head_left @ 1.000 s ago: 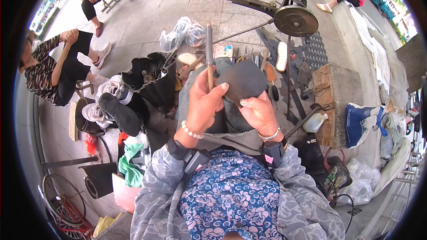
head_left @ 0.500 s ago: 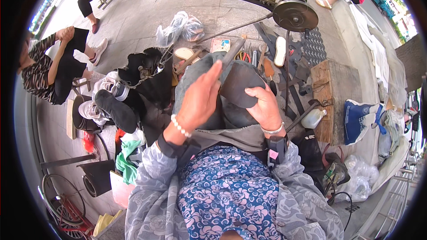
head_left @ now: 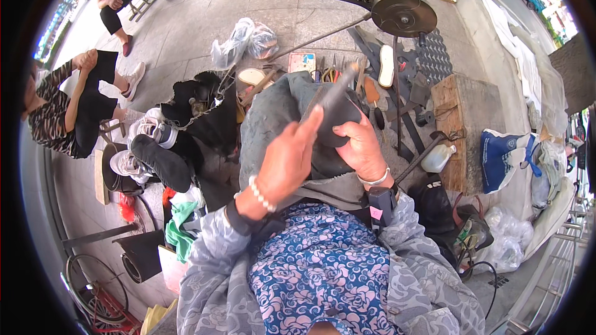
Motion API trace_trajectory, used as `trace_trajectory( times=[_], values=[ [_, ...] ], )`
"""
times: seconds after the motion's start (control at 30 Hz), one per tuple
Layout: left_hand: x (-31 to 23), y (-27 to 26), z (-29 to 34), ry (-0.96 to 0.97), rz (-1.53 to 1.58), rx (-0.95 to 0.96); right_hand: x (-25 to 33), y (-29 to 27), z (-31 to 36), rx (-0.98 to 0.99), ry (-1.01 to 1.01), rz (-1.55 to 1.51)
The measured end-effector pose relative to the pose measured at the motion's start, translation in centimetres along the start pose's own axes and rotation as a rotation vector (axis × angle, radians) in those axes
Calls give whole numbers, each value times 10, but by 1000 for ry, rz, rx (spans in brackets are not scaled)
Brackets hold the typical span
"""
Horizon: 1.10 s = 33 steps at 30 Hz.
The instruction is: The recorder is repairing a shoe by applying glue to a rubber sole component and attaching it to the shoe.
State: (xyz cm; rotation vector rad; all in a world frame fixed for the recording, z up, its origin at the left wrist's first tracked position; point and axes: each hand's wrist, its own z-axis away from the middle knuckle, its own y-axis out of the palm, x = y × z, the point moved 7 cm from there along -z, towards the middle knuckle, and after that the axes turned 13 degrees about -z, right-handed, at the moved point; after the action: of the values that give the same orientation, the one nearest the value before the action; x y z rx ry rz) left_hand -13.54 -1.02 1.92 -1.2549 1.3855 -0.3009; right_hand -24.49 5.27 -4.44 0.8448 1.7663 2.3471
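My left hand (head_left: 284, 164) is closed round a long grey file-like bar (head_left: 339, 94) with a pale brown far end. The bar is smeared by motion and lies slantwise across a dark flat rubber-like piece (head_left: 327, 137). My right hand (head_left: 362, 150) pinches that piece at its right edge, thumb on top; its fingers underneath are hidden. The bar covers part of the piece. Both hands are above a worn grey cloth (head_left: 264, 115) spread over my lap. Whether the bar touches the piece is hard to see.
Ahead lie pliers and other hand tools (head_left: 329, 69), a white insole (head_left: 386, 67) and dark strips. A black machine with a wheel (head_left: 403, 15) stands beyond. Shoes (head_left: 162, 161) are piled left, a wooden box (head_left: 469, 130) stands right. People sit at left and far right.
My left hand has moved the bar a little right and toward me across the dark piece. My right hand still grips the piece, now tilted differently. The whole view has shifted slightly.
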Motion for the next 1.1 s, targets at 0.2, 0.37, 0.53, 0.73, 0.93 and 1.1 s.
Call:
trace_trajectory(
  times=[0.2, 0.37, 0.53, 0.73, 0.93, 1.1],
  values=[
    [18, 10, -9, -31, -40, -30, -5, 16, 9, 18, 32, 202],
    [9, -5, -4, -32, -19, -65, 3, -3, -8, 94, 6, -272],
    [6, 11, 23, -32, -73, 96, -2, -8, -7, 102, -24, -457],
    [18, -2, -12, -1, 38, -201, -2, -2, -12, 83, -27, -402],
    [7, 10, 20, -33, -67, 39, -5, -5, -6, 101, -46, -546],
    [15, 3, -9, -47, -37, -85, -3, -3, -11, 101, -22, -486]
  ],
)
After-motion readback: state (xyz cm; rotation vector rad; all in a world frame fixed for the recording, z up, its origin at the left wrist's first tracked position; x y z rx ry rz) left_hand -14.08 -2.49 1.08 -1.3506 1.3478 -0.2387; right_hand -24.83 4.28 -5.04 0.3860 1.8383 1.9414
